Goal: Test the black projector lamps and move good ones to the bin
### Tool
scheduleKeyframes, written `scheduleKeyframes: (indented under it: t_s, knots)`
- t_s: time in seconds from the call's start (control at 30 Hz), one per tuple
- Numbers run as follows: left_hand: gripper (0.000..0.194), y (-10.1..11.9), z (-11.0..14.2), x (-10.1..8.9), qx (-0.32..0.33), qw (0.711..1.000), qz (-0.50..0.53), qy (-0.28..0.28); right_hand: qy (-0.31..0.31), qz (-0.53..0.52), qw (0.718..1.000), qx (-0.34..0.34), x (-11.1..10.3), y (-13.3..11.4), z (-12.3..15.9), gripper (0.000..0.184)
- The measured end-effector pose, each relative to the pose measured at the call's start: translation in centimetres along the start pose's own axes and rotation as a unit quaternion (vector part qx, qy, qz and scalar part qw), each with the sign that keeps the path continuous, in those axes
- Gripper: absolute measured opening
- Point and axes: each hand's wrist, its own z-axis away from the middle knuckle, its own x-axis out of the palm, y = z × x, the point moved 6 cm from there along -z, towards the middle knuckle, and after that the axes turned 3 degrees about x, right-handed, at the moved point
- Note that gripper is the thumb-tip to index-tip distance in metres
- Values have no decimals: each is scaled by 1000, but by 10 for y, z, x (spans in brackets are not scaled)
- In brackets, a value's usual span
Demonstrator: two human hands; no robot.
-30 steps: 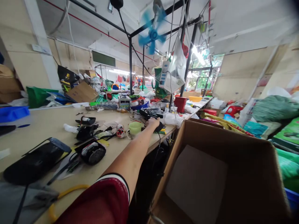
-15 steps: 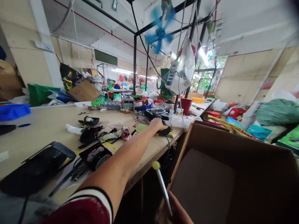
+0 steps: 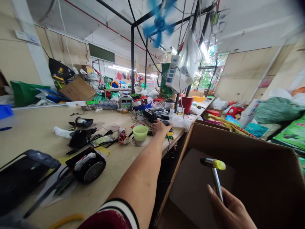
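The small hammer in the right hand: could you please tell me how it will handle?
The hammer is probably head-heavy, its head being wider than the slim metal shaft. That shaft looks stiff, and could roll if laid down.

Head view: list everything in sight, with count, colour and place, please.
Table: 1, pale wood, left and centre.
Mug: 1, green, on table.
Bucket: 1, red, far along table.
Fan: 1, blue, overhead.
Power strip: 1, white and blue, hanging.
Cardboard box: 1, brown, open, right of table.
Hammer: 1, yellow-and-black head, silver handle, above box.
Sleeve: 1, dark red, white stripes, on left arm.
Left hand: 1, on table, beside mug.
Right hand: 1, gripping hammer.
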Motion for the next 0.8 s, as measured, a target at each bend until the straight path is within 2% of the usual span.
scheduleKeyframes:
  t_s: [0.1,0.17,0.27,0.37,0.47,0.5,0.57,0.63,0.7,0.8]
  knots:
    - [84,-1,-3,-7,-16,999,40,11,-1,20,1000,11,-5,-1,-25,53]
    - [70,0,-6,-11,-28,997,76,10,5,26,1000,-4,-6,-3,-44,52]
    - [47,1,0,-18,-44,989,144,12,13,80,992,-98,-1,-23,-78,48]
    - [56,8,23,-35,-27,973,227,38,8,149,972,-183,17,-55,-117,36]
    - [52,20,62,-67,27,948,311,68,17,201,959,-199,44,-83,-159,22]
    - [50,23,77,-81,52,930,355,79,17,223,954,-201,56,-90,-171,21]
    - [50,26,106,-110,109,820,554,91,0,268,941,-208,82,-101,-188,19]
    - [44,24,129,-132,143,743,650,72,-30,313,922,-224,107,-106,-196,19]
    - [36,16,143,-144,158,710,684,48,-55,354,899,-251,127,-109,-195,18]
    - [28,1,154,-149,157,699,697,35,-60,397,870,-287,140,-113,-185,18]
